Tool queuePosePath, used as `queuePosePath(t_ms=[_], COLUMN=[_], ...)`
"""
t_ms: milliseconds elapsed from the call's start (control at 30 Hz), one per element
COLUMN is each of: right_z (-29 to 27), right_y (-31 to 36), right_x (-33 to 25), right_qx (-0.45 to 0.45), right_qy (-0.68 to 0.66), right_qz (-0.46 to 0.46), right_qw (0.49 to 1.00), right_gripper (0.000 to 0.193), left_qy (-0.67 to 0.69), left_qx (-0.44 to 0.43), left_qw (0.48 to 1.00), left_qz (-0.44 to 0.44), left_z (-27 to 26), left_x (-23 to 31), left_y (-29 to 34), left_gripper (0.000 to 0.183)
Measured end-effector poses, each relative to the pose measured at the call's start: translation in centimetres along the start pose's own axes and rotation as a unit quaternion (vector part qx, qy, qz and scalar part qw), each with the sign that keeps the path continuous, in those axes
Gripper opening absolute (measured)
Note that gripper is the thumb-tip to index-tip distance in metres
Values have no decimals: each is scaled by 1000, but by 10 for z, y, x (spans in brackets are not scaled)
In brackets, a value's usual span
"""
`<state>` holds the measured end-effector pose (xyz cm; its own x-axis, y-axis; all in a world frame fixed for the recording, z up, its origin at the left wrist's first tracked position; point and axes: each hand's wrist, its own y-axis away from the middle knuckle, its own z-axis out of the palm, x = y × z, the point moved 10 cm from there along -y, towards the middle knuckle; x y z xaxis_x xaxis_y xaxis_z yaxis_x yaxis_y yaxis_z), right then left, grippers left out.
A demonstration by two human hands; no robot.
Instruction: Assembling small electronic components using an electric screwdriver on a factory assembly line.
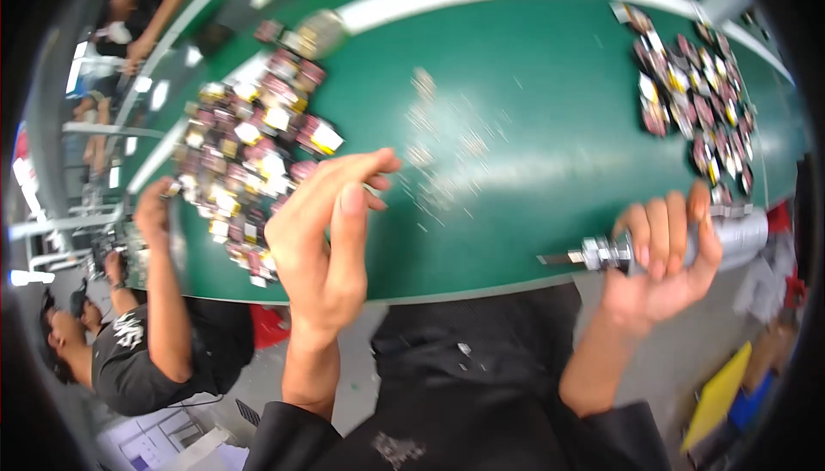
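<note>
My right hand (657, 256) is wrapped round a silver-grey cylindrical power tool (741, 237). Its metal chuck and thin, flat tip point left, over the near edge of the green table (533, 136). My left hand (322, 239) is raised beside the left pile, with its fingers stretched to the right and the thumb apart. Nothing shows in it. Motion blurs the scene. The left pile (249, 149) is made of small blocky parts in pinkish brown, black, yellow and white. A similar pile (696, 97) lies at the far right.
Small pale scraps (438, 149) are scattered mid-table. A round, clear-looking container (321, 34) stands behind the left pile. At the left a co-worker in a black shirt (163, 359) has a hand (153, 209) at that pile's edge. Other people are farther back. A yellow panel (718, 398) stands lower right.
</note>
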<state>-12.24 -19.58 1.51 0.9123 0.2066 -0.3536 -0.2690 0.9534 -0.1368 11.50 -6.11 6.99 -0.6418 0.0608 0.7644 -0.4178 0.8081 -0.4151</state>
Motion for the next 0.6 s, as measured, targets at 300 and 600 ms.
queuePosePath(t_ms=[300,600], right_z=[-31,-25], right_y=[6,1], right_x=[-10,2], right_qx=[46,27], right_qy=[-43,-6], right_qz=[9,51], right_qw=[998,998], right_gripper=[8,9], left_qy=[-463,-513], left_qx=[-48,-74], left_qw=[877,851], left_qz=[-118,-86], left_z=[-114,-103], left_x=[-167,-224], left_y=[-181,-200], left_gripper=[54,39])
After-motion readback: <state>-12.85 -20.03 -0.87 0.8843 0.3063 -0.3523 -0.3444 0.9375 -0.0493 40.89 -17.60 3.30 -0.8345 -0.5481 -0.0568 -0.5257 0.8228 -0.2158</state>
